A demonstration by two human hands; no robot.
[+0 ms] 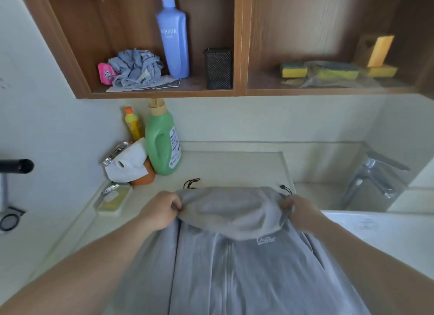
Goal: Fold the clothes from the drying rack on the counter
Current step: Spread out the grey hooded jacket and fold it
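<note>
- Because it lies face-up on the counter [230, 164] with its zip running toward the person, the grey hooded jacket [225, 267] fills the space between and below both forearms, flat enough to fold.
- The left hand [159, 212] pinches the left corner of the hood [230, 209], fingers curled into the cloth; the right hand [299, 211] is clamped on the opposite corner just below a black drawstring toggle [284, 188], so the hood is held taut between them.
- Judging by that matched grip, the hood is being laid down over the chest to square off the top edge.
- Just beyond the left hand lies the other drawstring end [191, 183], loose on the counter.
- Further left and beyond sit a soap dish [112, 202], a white mask [126, 166] and a green detergent bottle [162, 140].
- Right of the right hand, a tap [375, 173] stands over the sink [387, 230].
- Farthest, above both hands, an open shelf [164, 92] holds a blue bottle [173, 42].
</note>
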